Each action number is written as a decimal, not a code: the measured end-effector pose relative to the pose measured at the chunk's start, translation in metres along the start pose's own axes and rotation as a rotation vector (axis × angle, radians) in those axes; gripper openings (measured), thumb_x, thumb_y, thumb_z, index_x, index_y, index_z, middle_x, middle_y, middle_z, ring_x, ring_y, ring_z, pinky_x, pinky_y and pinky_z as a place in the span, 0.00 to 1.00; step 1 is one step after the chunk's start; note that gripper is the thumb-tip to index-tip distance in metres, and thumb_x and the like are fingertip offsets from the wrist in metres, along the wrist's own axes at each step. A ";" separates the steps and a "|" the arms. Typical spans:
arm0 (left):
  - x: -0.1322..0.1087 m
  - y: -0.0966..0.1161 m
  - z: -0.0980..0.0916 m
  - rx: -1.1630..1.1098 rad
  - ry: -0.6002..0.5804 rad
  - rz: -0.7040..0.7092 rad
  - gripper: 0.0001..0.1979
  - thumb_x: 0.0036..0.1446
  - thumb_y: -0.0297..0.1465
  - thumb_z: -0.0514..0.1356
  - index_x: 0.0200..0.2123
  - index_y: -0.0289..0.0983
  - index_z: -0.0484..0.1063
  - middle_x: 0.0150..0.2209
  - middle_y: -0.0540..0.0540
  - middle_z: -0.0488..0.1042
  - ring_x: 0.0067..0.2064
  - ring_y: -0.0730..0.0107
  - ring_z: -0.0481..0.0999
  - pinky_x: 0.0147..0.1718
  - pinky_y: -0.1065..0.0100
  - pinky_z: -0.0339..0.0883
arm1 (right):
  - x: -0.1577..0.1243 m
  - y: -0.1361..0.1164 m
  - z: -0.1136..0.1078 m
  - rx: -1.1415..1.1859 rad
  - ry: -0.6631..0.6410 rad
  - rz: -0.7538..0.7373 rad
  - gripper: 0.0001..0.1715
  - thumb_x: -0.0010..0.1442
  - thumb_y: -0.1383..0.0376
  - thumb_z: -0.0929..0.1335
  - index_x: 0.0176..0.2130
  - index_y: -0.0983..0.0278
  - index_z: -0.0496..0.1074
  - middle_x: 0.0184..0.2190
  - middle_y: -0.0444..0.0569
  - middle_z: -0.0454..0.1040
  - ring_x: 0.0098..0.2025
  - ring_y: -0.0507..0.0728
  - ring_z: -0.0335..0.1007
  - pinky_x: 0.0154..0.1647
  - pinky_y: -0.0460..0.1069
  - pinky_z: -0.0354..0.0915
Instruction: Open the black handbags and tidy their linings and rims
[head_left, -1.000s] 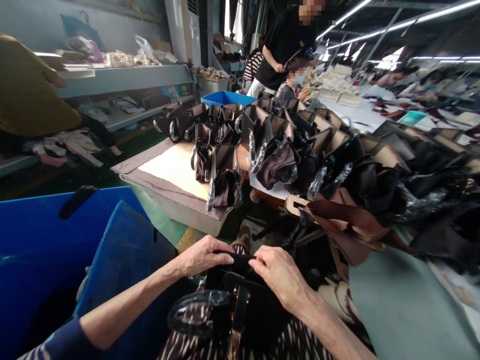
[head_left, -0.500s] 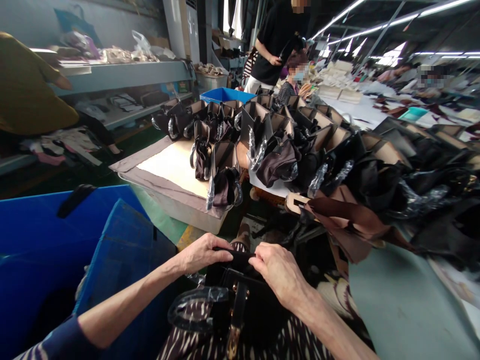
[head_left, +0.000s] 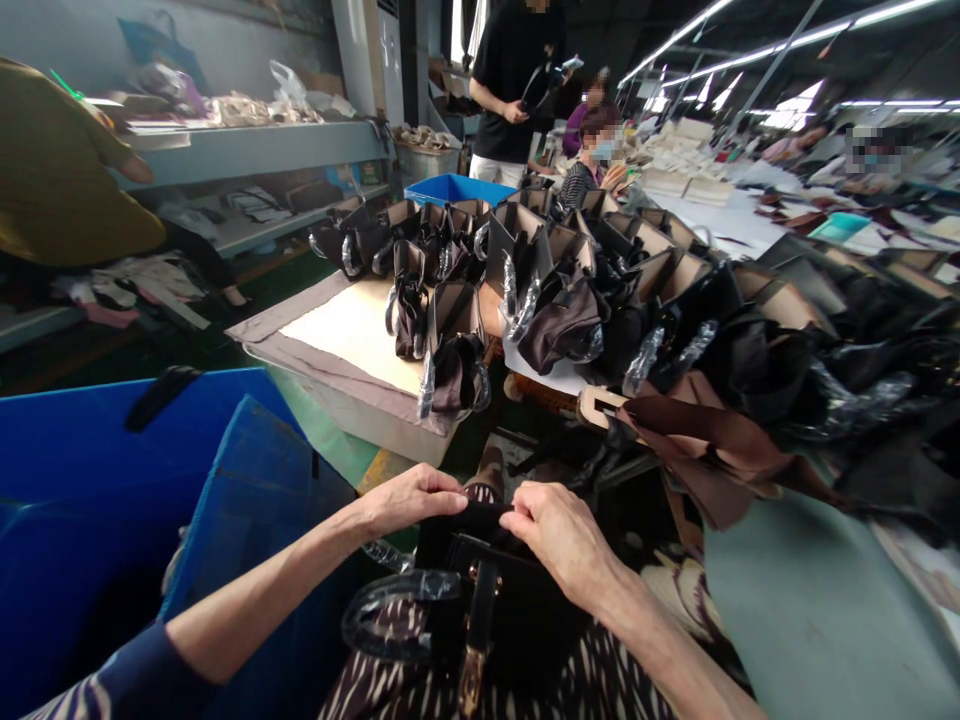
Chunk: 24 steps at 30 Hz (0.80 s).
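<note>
While both bare hands work close together over the lap, the small black bag with a dark, matt body looks to me only lightly secured. It sits low and near, apparently resting on the brown-and-cream patterned cloth covering the person's legs. The left hand pinches its far upper edge between thumb and fingers, and the right hand nips the same edge just beside it, leaving a short stretch of black between them. Since both grips are on that one edge, an uneven pull could crease it or twist the bag sideways, and a slackened thumb could let it slip down between the knees. The black handle loop wrapped in clear plastic sticks out to the left, so a swing that way might catch it on the slanting blue plastic panel. The gold-coloured metal clasp hangs on the near side; should the bag fold over, that metal could mark it. How the underside is supported, I cannot tell.
</note>
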<state>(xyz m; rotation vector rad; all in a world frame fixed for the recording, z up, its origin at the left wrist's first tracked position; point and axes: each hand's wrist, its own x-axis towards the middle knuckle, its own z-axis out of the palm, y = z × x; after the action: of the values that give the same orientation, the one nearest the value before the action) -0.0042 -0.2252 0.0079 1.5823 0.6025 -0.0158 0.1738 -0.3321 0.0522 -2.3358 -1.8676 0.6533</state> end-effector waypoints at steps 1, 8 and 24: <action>0.000 0.000 0.000 -0.022 0.001 -0.019 0.20 0.52 0.43 0.54 0.33 0.30 0.73 0.23 0.51 0.64 0.25 0.76 0.59 0.25 0.75 0.54 | 0.000 -0.001 -0.001 0.025 -0.010 0.013 0.11 0.51 0.66 0.64 0.20 0.65 0.65 0.21 0.42 0.68 0.25 0.49 0.61 0.26 0.44 0.49; 0.003 -0.001 0.003 0.143 0.077 0.058 0.19 0.54 0.42 0.52 0.28 0.31 0.71 0.20 0.54 0.56 0.24 0.78 0.53 0.24 0.76 0.50 | 0.003 -0.003 -0.005 0.095 -0.021 0.074 0.13 0.51 0.65 0.64 0.17 0.65 0.64 0.19 0.43 0.68 0.27 0.50 0.61 0.28 0.44 0.50; 0.014 0.055 0.010 0.743 -0.013 0.134 0.13 0.44 0.34 0.60 0.35 0.38 0.71 0.27 0.51 0.71 0.28 0.71 0.68 0.24 0.75 0.56 | 0.005 -0.012 0.000 -0.036 0.020 0.001 0.09 0.50 0.66 0.64 0.22 0.64 0.71 0.21 0.46 0.72 0.24 0.51 0.64 0.23 0.45 0.48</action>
<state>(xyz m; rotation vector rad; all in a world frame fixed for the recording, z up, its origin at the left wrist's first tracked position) 0.0328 -0.2281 0.0524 2.3368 0.5027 -0.1655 0.1640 -0.3241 0.0541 -2.3557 -1.8854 0.5991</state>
